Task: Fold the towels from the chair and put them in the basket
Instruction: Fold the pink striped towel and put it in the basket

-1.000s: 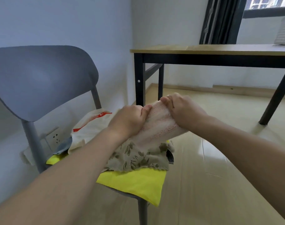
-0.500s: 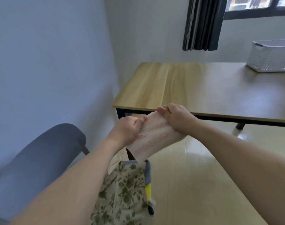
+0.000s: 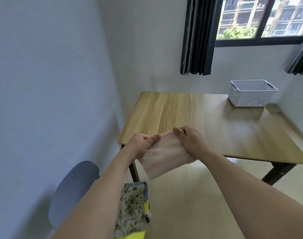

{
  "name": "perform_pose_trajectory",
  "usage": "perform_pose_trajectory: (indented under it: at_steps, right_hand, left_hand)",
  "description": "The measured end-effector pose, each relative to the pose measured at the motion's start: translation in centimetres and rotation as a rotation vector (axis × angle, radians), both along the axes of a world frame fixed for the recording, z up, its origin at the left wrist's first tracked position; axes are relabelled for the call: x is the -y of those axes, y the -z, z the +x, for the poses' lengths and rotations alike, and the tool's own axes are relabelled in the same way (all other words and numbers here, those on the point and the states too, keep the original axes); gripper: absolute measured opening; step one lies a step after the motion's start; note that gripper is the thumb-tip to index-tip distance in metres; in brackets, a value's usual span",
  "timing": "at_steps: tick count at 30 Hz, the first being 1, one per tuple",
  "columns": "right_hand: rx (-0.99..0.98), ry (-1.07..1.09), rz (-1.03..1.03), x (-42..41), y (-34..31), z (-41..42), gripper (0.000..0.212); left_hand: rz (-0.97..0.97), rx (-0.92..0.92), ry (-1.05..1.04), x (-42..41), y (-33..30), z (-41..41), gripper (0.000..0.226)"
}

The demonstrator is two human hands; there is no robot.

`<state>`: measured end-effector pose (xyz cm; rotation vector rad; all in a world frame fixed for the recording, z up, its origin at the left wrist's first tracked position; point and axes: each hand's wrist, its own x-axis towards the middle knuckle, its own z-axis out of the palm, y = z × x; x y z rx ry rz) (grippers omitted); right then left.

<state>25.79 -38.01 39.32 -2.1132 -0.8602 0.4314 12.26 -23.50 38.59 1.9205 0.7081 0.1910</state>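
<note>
A pale pink towel [image 3: 164,157] hangs folded in the air in front of the table's near edge. My left hand [image 3: 141,144] pinches its top left corner and my right hand [image 3: 190,141] grips its top right corner. Below, the grey chair [image 3: 73,187] carries a floral towel [image 3: 131,209] over a yellow one [image 3: 138,236]; my left forearm hides part of the pile. The white perforated basket [image 3: 250,94] stands on the far right of the wooden table [image 3: 207,121], well away from both hands.
A blue-grey wall runs along the left. Dark curtains [image 3: 197,37] hang beside a window behind the table. The table's black legs [image 3: 276,173] stand on a light wooden floor, which lies open to the right of the chair.
The view has risen from chair height to above the table. Both hands have lifted the pink towel off the chair's pile and carried it up toward the table's near edge.
</note>
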Motion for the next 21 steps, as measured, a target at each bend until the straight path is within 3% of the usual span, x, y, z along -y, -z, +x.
perform_pose_trajectory:
  at_steps: [3, 6, 8, 10, 13, 18, 21]
  right_hand:
    - [-0.013, 0.09, 0.047, 0.9, -1.0, 2.2, 0.036]
    - [-0.02, 0.126, 0.096, 2.2, -1.8, 5.2, 0.036]
    - [-0.016, 0.139, 0.121, 3.3, -2.1, 7.7, 0.035]
    - [-0.025, 0.144, 0.137, 4.7, -2.0, 10.4, 0.035]
    - [-0.036, 0.129, 0.148, 7.3, -1.3, 15.0, 0.034]
    - [-0.085, 0.117, 0.118, 12.0, -0.9, 22.6, 0.037]
    - [-0.213, 0.104, 0.076, 13.3, -1.2, 26.6, 0.045]
  left_hand:
    - [-0.321, 0.145, -0.026, 1.0, -0.4, 1.9, 0.042]
    - [-0.667, 0.299, -0.194, 2.1, 0.0, 4.8, 0.036]
    - [-0.773, 0.273, -0.254, 3.4, 0.3, 7.3, 0.031]
    - [-0.831, 0.144, -0.257, 5.4, 0.3, 10.1, 0.043]
    - [-0.719, 0.025, -0.314, 9.0, -0.2, 14.9, 0.053]
    - [-0.387, 0.154, -0.555, 13.7, 0.4, 22.7, 0.051]
    - [-0.22, 0.189, -0.636, 16.0, -0.4, 26.0, 0.05]
